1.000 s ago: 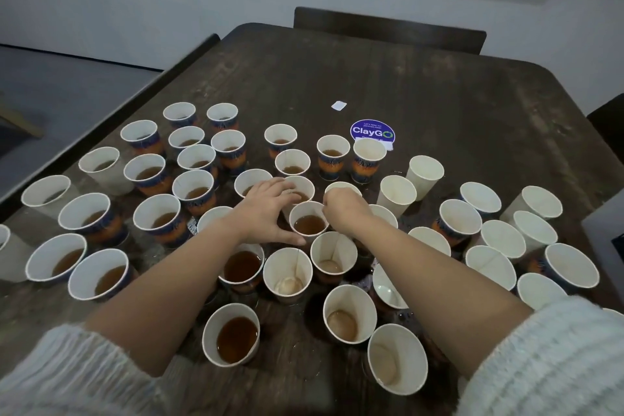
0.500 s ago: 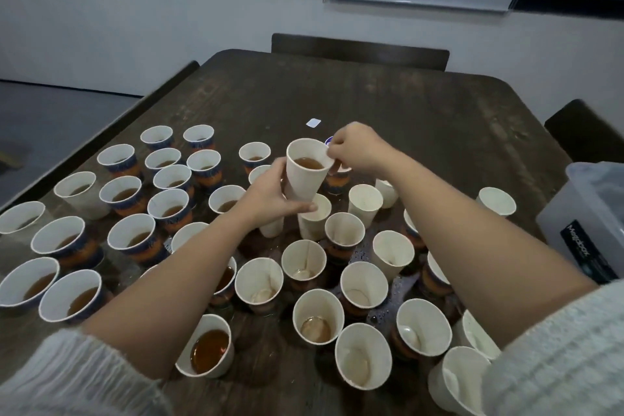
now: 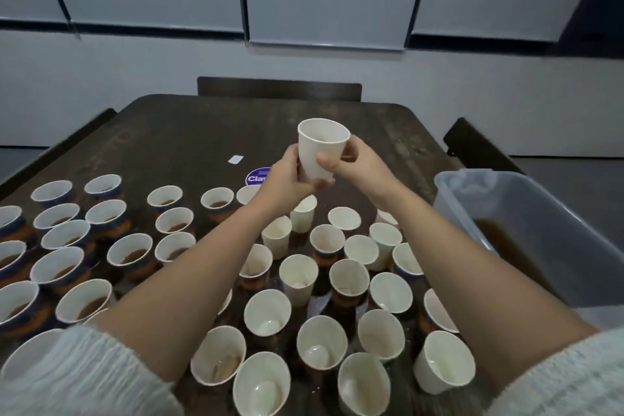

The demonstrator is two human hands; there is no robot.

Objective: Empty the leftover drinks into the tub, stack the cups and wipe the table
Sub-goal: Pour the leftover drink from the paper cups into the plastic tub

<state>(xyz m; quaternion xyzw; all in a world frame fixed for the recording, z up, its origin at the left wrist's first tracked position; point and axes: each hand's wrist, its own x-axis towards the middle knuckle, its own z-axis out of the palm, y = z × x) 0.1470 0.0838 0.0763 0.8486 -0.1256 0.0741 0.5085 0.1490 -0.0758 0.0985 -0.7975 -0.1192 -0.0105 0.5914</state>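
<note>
Above the dark table (image 3: 189, 138), a white paper cup (image 3: 314, 152) is held upright by both hands. My left hand (image 3: 287, 177) grips its left side and base, and my right hand (image 3: 359, 164) holds its right side with the thumb across the front. What it contains is hidden at this angle. A clear plastic tub (image 3: 547, 213) with brown liquid in it stands at the right edge. Cups holding brown drink (image 3: 130, 253) fill the left of the table. Cups that are empty or hold dregs (image 3: 361, 248) crowd the middle and near side.
A purple round sticker (image 3: 255, 176) and a small white label (image 3: 235, 159) lie on the table beyond the cups. A chair back (image 3: 278, 88) stands at the far end, another chair (image 3: 472, 142) at the right, and a bench edge (image 3: 57, 152) runs along the left.
My left hand lifted one cup out of the cluster and raised it. My right hand came onto its other side. The view tilted up and the tub came into sight.
</note>
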